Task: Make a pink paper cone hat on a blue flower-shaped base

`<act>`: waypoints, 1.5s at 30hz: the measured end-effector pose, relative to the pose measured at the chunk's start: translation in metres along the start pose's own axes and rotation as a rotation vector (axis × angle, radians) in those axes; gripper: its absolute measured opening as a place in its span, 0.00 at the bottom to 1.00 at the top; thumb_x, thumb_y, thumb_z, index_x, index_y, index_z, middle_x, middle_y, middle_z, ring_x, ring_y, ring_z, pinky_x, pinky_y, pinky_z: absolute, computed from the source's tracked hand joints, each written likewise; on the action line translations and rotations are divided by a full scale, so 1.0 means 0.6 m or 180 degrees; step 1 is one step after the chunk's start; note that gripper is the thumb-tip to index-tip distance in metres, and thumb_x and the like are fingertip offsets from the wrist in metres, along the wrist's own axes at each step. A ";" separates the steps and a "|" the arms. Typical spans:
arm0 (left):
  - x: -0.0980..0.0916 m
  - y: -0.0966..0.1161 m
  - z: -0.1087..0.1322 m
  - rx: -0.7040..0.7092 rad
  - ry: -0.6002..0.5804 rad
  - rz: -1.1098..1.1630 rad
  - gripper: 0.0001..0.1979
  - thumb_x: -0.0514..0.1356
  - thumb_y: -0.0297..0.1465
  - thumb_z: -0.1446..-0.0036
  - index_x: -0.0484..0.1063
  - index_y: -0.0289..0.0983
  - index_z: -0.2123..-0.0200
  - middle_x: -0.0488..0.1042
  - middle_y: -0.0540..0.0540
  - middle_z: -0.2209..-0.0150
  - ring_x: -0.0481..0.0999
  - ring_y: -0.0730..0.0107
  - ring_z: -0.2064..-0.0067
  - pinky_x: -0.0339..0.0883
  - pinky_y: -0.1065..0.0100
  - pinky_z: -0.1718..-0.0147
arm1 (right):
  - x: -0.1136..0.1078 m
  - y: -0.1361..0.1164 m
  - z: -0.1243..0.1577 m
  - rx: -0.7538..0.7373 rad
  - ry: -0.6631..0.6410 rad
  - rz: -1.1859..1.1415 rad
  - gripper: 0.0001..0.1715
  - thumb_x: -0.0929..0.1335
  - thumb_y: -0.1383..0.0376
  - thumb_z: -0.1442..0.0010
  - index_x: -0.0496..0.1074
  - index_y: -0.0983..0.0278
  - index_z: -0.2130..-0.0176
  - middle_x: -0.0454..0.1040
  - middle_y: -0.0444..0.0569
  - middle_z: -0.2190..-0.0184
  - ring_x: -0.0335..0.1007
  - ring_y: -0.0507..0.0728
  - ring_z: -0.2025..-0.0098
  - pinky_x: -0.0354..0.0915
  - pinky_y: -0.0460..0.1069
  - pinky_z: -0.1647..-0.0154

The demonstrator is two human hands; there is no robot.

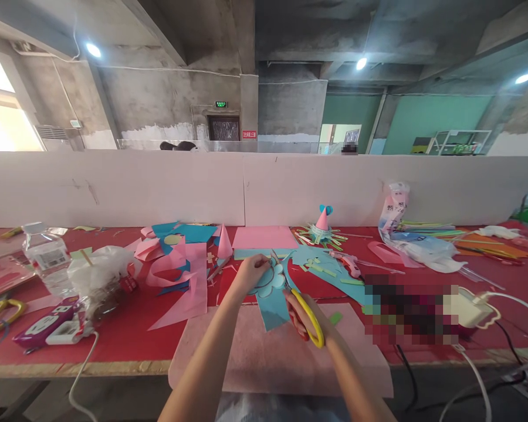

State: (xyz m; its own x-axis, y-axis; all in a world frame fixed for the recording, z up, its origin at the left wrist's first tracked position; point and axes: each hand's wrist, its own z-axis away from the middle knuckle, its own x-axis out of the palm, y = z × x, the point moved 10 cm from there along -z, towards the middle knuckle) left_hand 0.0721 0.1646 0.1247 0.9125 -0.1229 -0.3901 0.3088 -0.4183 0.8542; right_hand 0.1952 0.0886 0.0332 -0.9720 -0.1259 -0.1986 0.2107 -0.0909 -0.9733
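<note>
My left hand [253, 273] pinches a piece of light blue paper [269, 310] by its far left side. A rounded, scalloped outline, like a flower or cloud, shows on the upper part of that paper. Wrapped in my right hand [303, 319] are scissors with a yellow handle [315, 321]; their blades lie at the paper's right edge, and I cannot tell how far apart they are. Beneath both hands lies a pinkish mat [264, 363]. Just beyond them are a flat pink sheet [261, 237] and a pink paper cone [224, 242].
Blue paper scraps [319, 261] and a pink glue gun [351, 265] lie to the right. A pink cone on a fringed base [322, 225] stands behind. Leftward are pink offcuts [193, 281], a plastic bottle [48, 258] and a purple case [48, 325]. White panels [180, 187] border the red table.
</note>
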 end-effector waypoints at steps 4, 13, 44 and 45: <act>0.002 -0.005 -0.007 -0.0064 -0.0257 -0.0118 0.11 0.56 0.36 0.52 0.73 0.34 0.71 0.72 0.50 0.76 0.69 0.70 0.72 0.61 0.72 0.73 | -0.008 0.012 -0.004 0.0079 -0.0097 0.0152 0.27 0.58 0.41 0.45 0.54 0.61 0.77 0.48 0.33 0.93 0.46 0.47 0.94 0.47 0.42 0.94; 0.009 -0.010 -0.013 -0.0082 -0.0371 -0.0145 0.12 0.56 0.36 0.51 0.73 0.33 0.70 0.71 0.49 0.76 0.68 0.71 0.72 0.60 0.72 0.73 | -0.002 0.008 0.000 0.0028 0.0043 0.0047 0.26 0.59 0.43 0.45 0.55 0.61 0.77 0.50 0.34 0.91 0.47 0.47 0.94 0.48 0.42 0.94; 0.017 -0.012 -0.025 -0.0092 -0.0929 -0.0199 0.13 0.56 0.37 0.52 0.72 0.33 0.69 0.69 0.50 0.76 0.63 0.76 0.75 0.56 0.73 0.75 | -0.016 0.016 0.012 0.0514 0.0143 0.0193 0.23 0.59 0.46 0.45 0.61 0.62 0.74 0.51 0.37 0.91 0.51 0.49 0.91 0.48 0.42 0.90; 0.019 -0.013 -0.025 -0.0103 -0.0901 -0.0116 0.13 0.56 0.37 0.52 0.71 0.33 0.70 0.69 0.50 0.76 0.63 0.75 0.75 0.56 0.72 0.74 | -0.016 0.016 0.011 0.0533 0.0143 0.0178 0.22 0.59 0.46 0.45 0.62 0.62 0.74 0.51 0.37 0.91 0.51 0.49 0.91 0.48 0.42 0.90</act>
State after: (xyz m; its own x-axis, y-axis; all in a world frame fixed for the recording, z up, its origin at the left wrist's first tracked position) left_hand 0.0842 0.1796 0.1188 0.7909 -0.3567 -0.4972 0.3525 -0.3986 0.8467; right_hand 0.2072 0.0822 0.0266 -0.9611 -0.0914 -0.2606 0.2754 -0.2486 -0.9286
